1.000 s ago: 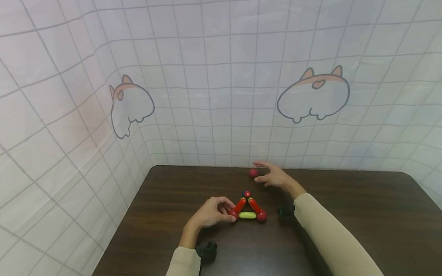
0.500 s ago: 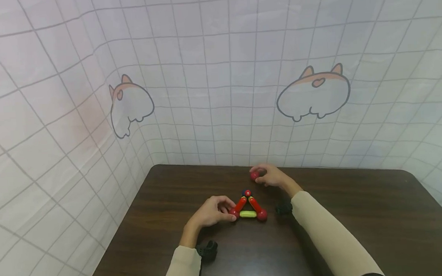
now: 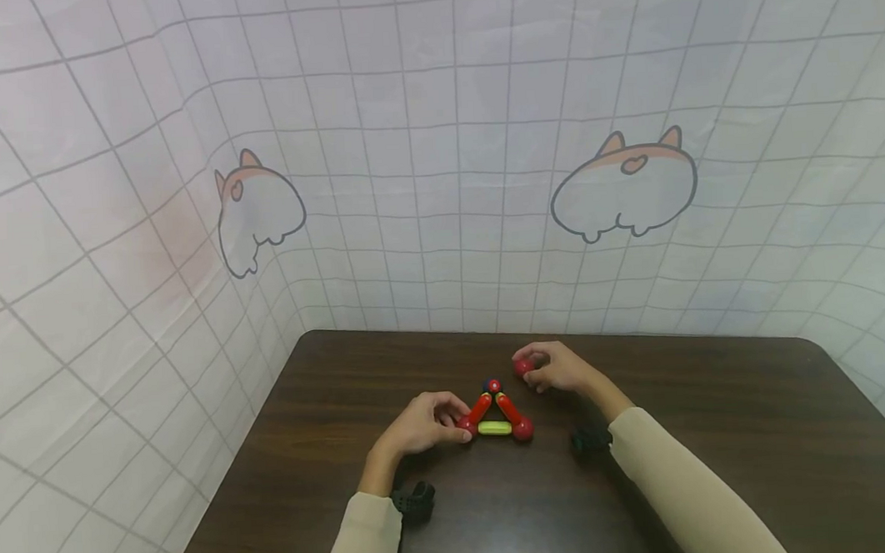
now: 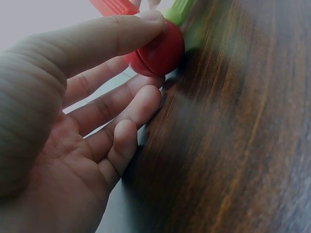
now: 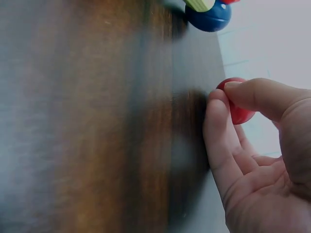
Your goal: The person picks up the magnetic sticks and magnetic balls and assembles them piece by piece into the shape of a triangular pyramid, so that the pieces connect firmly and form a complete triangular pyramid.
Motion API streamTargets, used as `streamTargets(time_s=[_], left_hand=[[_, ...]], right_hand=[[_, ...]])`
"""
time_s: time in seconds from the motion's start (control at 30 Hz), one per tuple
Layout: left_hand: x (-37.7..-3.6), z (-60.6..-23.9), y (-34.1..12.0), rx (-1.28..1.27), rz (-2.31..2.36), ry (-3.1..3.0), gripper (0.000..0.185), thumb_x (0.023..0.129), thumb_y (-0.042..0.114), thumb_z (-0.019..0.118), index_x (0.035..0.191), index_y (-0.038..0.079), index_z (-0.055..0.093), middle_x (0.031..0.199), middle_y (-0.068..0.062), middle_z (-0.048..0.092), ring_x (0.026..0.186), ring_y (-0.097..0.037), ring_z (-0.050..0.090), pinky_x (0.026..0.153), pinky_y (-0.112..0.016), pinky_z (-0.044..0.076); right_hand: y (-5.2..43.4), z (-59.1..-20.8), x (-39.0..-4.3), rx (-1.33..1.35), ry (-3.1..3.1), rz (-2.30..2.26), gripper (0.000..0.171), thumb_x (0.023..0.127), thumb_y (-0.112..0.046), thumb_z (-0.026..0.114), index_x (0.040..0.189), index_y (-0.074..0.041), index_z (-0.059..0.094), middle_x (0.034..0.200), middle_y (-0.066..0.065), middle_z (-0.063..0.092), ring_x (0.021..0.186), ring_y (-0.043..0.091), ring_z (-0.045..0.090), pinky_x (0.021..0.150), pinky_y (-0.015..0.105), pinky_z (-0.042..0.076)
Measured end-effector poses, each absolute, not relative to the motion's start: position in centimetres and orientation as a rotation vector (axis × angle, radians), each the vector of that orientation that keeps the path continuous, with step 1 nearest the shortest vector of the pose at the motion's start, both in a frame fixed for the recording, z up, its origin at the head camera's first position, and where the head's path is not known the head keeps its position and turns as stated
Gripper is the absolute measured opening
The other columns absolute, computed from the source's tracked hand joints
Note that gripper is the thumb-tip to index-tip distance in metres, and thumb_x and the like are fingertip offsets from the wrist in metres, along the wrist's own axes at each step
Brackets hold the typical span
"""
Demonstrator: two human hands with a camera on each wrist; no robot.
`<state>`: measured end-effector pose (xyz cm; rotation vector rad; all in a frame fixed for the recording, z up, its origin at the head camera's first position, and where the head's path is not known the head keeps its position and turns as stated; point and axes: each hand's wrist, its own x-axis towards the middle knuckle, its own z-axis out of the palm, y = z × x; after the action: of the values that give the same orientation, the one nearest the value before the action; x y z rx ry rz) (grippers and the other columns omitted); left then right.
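A: Starting at the left, what is the left hand doing?

B: Its grip is pinched on the red corner ball of the triangle, thumb over the top and fingertips behind. The triangle lies flat on the tabletop: two red rods, a yellow-green rod running away from that grip, and a ball at each corner.

A: How would that frame handle?

B: Light, I'd judge, and stiff in each piece, but loose at the joints. The balls look like smooth hard plastic, so slippery. Holding a corner ball steadies it better than holding a rod.

A: And to the right?

B: The right hand has its grip closed on a loose red ball, between thumb and forefinger, low over the tabletop just beyond the triangle's top corner. The right wrist view shows the blue ball at that corner a little ahead of the fingers.

A: Best hold for it?

B: Across its middle, pads opposed; round and slick, it would likely roll if let go.
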<state>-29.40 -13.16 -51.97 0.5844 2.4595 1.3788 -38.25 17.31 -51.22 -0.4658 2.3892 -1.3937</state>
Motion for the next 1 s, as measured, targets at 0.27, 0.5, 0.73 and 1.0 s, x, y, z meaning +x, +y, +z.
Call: streamTargets(time_s=[0.27,0.5,0.73,1.0], left_hand=[[-29.4,-52.0,-13.1,0.58,1.378,2.457,0.027,0.084,0.018,0.085,0.107,0.012,0.072,0.09,-0.004,0.067,0.078,-0.017,0.06,0.066,-0.029,0.048],[-29.4,-52.0,-13.1,0.586,1.388,2.454,0.028,0.085,0.02,0.085,0.107,0.012,0.072,0.089,-0.005,0.067,0.077,-0.017,0.06,0.065,-0.028,0.048],[-29.5,-52.2,-13.2,0.595,1.378,2.461,0.028,0.085,0.022,0.085,0.107,0.013,0.072,0.09,-0.004,0.067,0.076,-0.015,0.061,0.064,-0.027,0.049],[-29.4,-52.0,-13.1,0.594,1.386,2.453,0.027,0.085,0.022,0.085,0.107,0.012,0.072,0.091,-0.005,0.066,0.076,-0.017,0.06,0.063,-0.027,0.047]], right_hand=[[18.0,-51.4,-35.8,-0.562,2.282,-1.642,0.044,0.094,0.0,0.069,0.136,0.003,0.058,0.119,0.027,0.06,0.087,0.025,0.072,0.075,0.041,0.062],[17.2,-50.2,-33.2,-0.598,2.246,-1.818,0.046,0.093,0.0,0.07,0.137,0.005,0.057,0.123,0.029,0.062,0.086,0.023,0.071,0.074,0.041,0.062],[15.7,-48.9,-31.5,-0.699,2.384,-1.773,0.036,0.094,-0.011,0.074,0.13,-0.016,0.067,0.116,0.014,0.068,0.071,0.02,0.062,0.063,0.028,0.053],[14.0,-48.1,-30.5,-0.849,2.49,-1.68,0.035,0.094,-0.013,0.074,0.129,-0.016,0.068,0.104,0.012,0.06,0.07,0.015,0.057,0.057,0.025,0.046]])
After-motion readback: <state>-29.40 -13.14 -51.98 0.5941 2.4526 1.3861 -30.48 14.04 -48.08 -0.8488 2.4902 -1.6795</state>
